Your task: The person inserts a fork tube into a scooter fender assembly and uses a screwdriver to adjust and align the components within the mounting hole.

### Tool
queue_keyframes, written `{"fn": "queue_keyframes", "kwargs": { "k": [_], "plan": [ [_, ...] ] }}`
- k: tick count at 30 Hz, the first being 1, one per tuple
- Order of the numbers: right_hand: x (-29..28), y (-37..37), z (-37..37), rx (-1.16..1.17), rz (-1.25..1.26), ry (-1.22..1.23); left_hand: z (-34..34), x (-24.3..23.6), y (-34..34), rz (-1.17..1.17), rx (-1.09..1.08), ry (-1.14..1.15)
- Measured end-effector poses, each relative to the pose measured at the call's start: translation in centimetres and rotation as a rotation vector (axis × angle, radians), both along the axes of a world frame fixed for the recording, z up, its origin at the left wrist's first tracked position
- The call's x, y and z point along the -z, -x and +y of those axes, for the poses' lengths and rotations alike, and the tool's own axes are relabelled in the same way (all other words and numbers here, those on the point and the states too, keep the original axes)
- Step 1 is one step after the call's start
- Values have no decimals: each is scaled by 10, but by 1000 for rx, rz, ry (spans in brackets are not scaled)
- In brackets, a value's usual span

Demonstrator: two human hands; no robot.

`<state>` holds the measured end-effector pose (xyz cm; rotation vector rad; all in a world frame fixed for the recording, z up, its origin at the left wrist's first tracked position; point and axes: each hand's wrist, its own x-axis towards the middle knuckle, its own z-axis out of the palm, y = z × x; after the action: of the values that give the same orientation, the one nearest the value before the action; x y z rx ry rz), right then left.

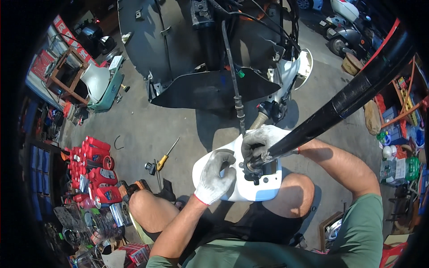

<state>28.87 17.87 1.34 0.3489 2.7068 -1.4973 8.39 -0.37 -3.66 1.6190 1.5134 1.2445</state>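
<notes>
A glossy white plastic scooter cover (239, 192) with a light-blue patch lies tilted across my lap, against my right knee. My left hand (214, 176), in a pale work glove, curls its fingers and thumb on the cover's left part, gripping it. On the cover's far side is my gloved right hand (262, 142), fingers bent inward; what they hold is hidden. A thick black tube (344, 100) slants down from the upper right, in front of part of that hand. Its lower end meets a small black fitting (252, 172) over the cover.
Ahead stands a partly stripped scooter with a dark front panel (214, 91) and hanging cables. A yellow-handled screwdriver (164, 160) lies on the floor left of the cover. Red bottles (96, 167) crowd the left side; a teal bin (105, 100) stands beyond them. Shelves with goods line the right.
</notes>
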Motion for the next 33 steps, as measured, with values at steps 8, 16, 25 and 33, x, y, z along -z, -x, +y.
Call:
{"fn": "queue_keyframes", "kwargs": {
  "k": [8, 16, 25, 33],
  "plan": [
    [-8, -3, -9, 173, -52, 5, 10, -15, -1, 196, 75, -25],
    [-5, -5, -12, 152, -105, -9, 16, -9, -7, 286, 115, -41],
    [-10, -4, -20, 146, -2, -43, 9, -5, -12, 195, 41, -89],
    [1, -3, -4, 11, -6, -93, 9, -7, -15, 224, -7, -190]
  ]
}}
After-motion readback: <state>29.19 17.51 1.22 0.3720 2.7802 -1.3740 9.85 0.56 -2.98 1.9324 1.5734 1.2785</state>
